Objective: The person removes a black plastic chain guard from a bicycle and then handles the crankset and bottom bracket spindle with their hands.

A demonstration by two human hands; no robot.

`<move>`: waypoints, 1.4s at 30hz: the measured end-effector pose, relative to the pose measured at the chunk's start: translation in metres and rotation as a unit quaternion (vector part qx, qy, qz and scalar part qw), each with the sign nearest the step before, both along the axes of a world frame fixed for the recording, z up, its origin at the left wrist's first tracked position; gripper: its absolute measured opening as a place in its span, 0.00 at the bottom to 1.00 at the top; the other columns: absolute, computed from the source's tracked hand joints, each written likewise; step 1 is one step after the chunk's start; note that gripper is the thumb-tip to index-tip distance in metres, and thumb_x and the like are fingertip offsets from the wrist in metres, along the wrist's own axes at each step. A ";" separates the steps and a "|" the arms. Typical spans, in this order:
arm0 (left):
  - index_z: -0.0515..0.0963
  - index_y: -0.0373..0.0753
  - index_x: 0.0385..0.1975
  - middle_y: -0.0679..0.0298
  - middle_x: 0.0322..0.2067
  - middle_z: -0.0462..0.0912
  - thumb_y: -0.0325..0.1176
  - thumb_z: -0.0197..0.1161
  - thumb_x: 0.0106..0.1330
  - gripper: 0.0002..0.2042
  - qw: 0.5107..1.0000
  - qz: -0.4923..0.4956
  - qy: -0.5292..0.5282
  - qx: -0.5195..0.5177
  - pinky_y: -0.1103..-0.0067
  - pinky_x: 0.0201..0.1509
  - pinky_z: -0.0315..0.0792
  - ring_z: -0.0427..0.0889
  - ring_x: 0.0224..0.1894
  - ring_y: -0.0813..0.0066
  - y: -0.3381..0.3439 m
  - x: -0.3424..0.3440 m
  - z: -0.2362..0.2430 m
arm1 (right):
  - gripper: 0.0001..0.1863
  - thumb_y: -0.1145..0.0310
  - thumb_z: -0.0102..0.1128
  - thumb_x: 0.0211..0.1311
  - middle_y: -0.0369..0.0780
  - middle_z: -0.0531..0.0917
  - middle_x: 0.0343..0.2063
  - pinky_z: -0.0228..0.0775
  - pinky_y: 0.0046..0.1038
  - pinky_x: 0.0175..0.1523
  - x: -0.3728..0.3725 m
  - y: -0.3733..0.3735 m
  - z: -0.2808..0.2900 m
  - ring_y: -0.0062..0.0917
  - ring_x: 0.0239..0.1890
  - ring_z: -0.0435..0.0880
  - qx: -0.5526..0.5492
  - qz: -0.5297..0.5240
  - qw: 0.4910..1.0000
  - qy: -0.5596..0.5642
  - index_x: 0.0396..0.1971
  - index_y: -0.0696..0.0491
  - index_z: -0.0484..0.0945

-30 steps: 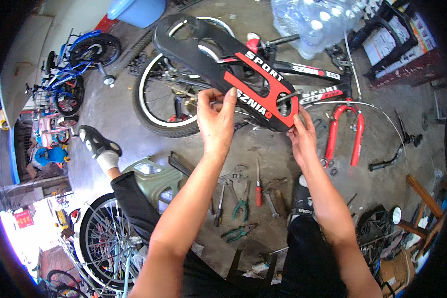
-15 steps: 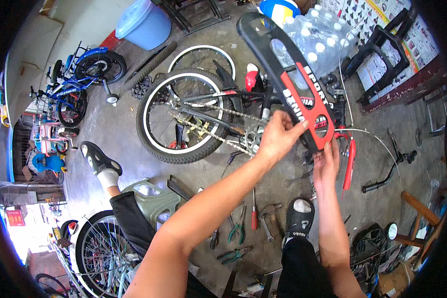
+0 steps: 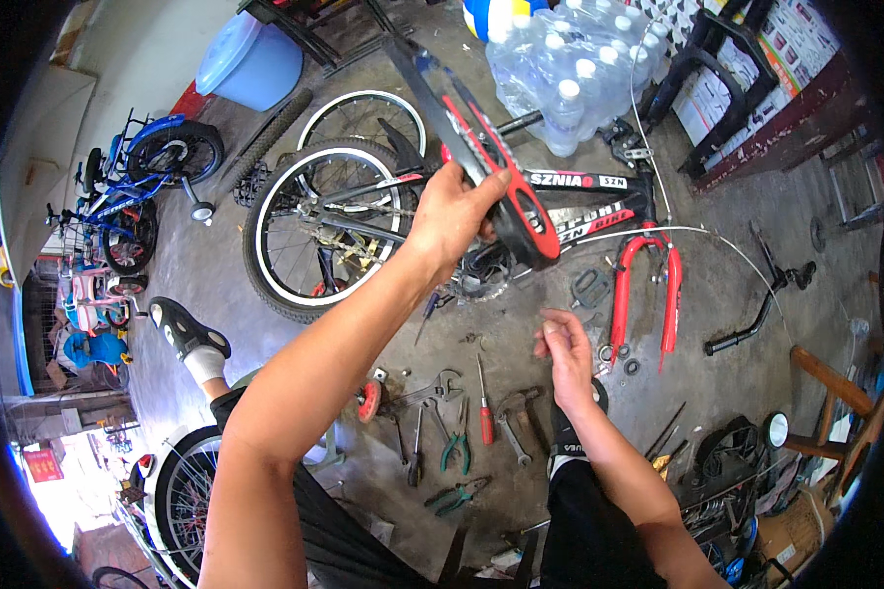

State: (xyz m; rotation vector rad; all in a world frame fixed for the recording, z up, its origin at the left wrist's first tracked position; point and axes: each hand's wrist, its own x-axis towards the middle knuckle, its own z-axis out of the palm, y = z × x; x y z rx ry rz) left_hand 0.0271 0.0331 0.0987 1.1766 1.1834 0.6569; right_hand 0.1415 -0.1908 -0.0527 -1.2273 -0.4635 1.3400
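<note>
My left hand [image 3: 452,216] is closed round a long black and red bicycle chain guard [image 3: 532,218], tilted above the bike. Apart from it, lower and to the right, my right hand [image 3: 567,358] holds nothing, its fingers loosely bent and apart. Below the guard a bicycle frame [image 3: 560,181] lies on its side, with a red front fork [image 3: 621,294] and a white-rimmed rear wheel [image 3: 265,236]. The guard and my left hand partly hide the crank area. A pedal [image 3: 590,288] lies on the floor near my right hand.
Between my feet lie pliers [image 3: 455,452], a red-handled screwdriver [image 3: 486,422], a hammer [image 3: 527,407] and wrenches. Wrapped water bottles [image 3: 584,79] stand beyond the frame. A blue bucket [image 3: 255,64] and a small blue bike [image 3: 133,187] are at the left, handlebars [image 3: 756,319] at the right.
My right hand has let go of the chain guard and moved down and left. My left hand has carried the guard left and turned it more edge-on. The view has shifted slightly.
</note>
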 end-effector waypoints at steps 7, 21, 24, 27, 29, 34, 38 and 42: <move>0.76 0.32 0.42 0.62 0.28 0.84 0.43 0.67 0.70 0.18 0.996 0.043 -0.064 0.037 0.78 0.22 0.71 0.76 0.19 0.80 0.008 0.028 0.021 | 0.12 0.67 0.57 0.75 0.33 0.80 0.33 0.67 0.17 0.37 0.002 -0.001 -0.010 0.13 0.31 0.74 -0.024 0.033 0.999 -0.021 0.52 0.55 0.78; 0.74 0.31 0.56 0.61 0.41 0.84 0.44 0.61 0.74 0.22 0.981 0.057 0.108 0.154 0.80 0.35 0.74 0.80 0.35 0.77 0.119 -0.060 0.031 | 0.09 0.68 0.57 0.74 0.33 0.80 0.30 0.68 0.18 0.37 -0.010 -0.006 -0.026 0.13 0.30 0.75 -0.037 0.080 0.996 -0.017 0.48 0.55 0.80; 0.75 0.31 0.56 0.60 0.36 0.85 0.40 0.60 0.75 0.19 0.980 0.038 0.132 0.141 0.82 0.36 0.73 0.78 0.32 0.79 0.051 -0.074 0.004 | 0.10 0.66 0.57 0.74 0.33 0.80 0.30 0.67 0.18 0.35 -0.001 -0.003 -0.026 0.13 0.29 0.75 -0.038 0.074 0.996 -0.037 0.47 0.55 0.80; 0.77 0.34 0.55 0.62 0.36 0.85 0.36 0.59 0.75 0.15 0.978 0.028 0.166 0.126 0.83 0.35 0.73 0.78 0.30 0.82 -0.022 -0.096 -0.017 | 0.10 0.66 0.58 0.73 0.33 0.81 0.30 0.67 0.18 0.34 0.004 0.001 -0.028 0.13 0.29 0.75 -0.039 0.071 0.995 -0.055 0.47 0.56 0.80; 0.77 0.34 0.54 0.63 0.36 0.85 0.34 0.58 0.76 0.13 0.979 0.046 0.159 0.118 0.83 0.36 0.75 0.79 0.30 0.82 -0.066 -0.116 -0.040 | 0.10 0.66 0.58 0.73 0.33 0.81 0.29 0.67 0.18 0.34 0.005 0.007 -0.027 0.13 0.29 0.75 -0.043 0.065 0.995 -0.070 0.47 0.56 0.80; 0.79 0.35 0.50 0.64 0.38 0.85 0.31 0.57 0.76 0.10 0.982 0.172 0.076 0.018 0.83 0.37 0.76 0.79 0.30 0.82 -0.154 -0.119 -0.091 | 0.09 0.68 0.60 0.72 0.32 0.82 0.29 0.68 0.18 0.35 0.014 0.033 -0.027 0.13 0.29 0.75 -0.024 0.045 0.982 -0.183 0.46 0.56 0.81; 0.79 0.35 0.51 0.64 0.39 0.84 0.32 0.58 0.76 0.10 0.977 0.206 0.049 -0.029 0.83 0.37 0.75 0.79 0.30 0.82 -0.185 -0.102 -0.109 | 0.10 0.68 0.62 0.71 0.32 0.81 0.29 0.69 0.19 0.35 0.013 0.057 -0.023 0.13 0.29 0.75 -0.008 0.056 0.972 -0.227 0.45 0.57 0.81; 0.79 0.35 0.51 0.64 0.39 0.84 0.34 0.58 0.76 0.11 0.975 0.212 0.026 -0.055 0.83 0.38 0.75 0.78 0.32 0.82 -0.186 -0.094 -0.117 | 0.15 0.62 0.63 0.71 0.32 0.81 0.32 0.69 0.20 0.36 0.005 0.083 -0.011 0.14 0.30 0.75 -0.020 0.025 0.983 -0.183 0.48 0.57 0.80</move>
